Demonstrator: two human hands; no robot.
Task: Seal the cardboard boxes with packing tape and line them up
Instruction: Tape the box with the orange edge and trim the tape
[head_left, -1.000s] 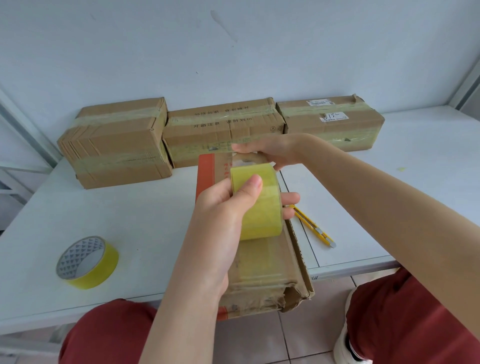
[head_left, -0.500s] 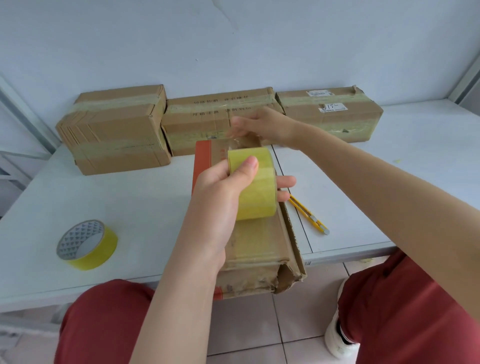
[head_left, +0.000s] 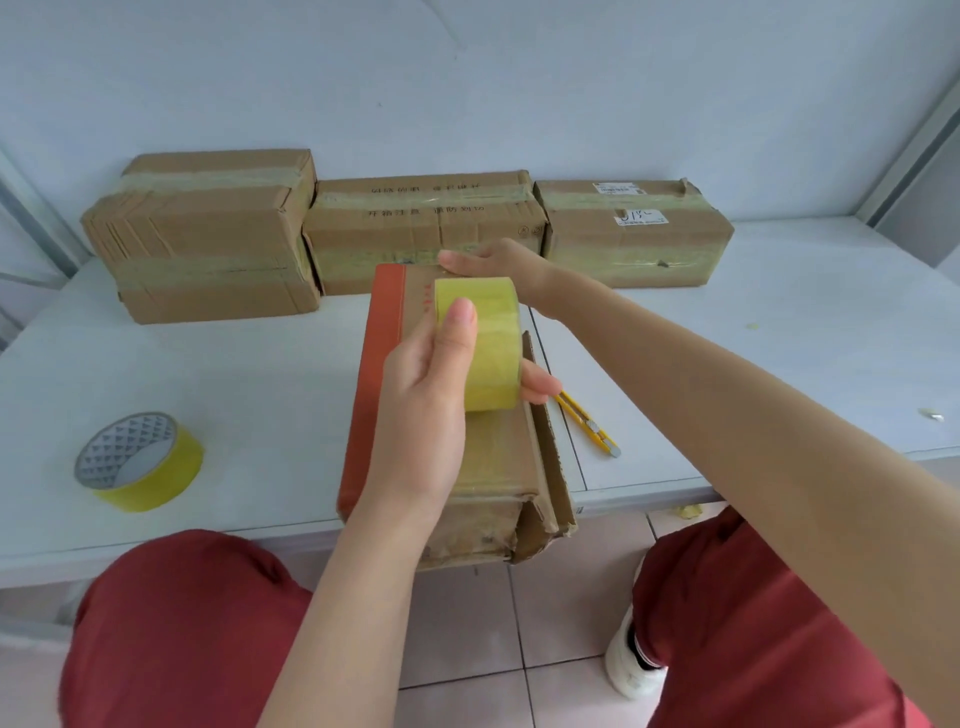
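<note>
Dark red trousers (head_left: 182, 623) on both legs below the table (head_left: 234, 364) edge, white shoe (head_left: 631, 670) with dark ankle band below the same edge, forearms (head_left: 727, 415) bare.

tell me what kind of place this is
Probably a packing workspace: taped cardboard boxes lined against a wall, a spare tape roll and a yellow utility knife on a white table.

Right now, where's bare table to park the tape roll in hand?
Bare table left, between the spare roll, the back-row boxes and the centre box. More right, beyond the knife. Crowded: centre, left hand gripping the tape roll, right hand pressing that box.
</note>
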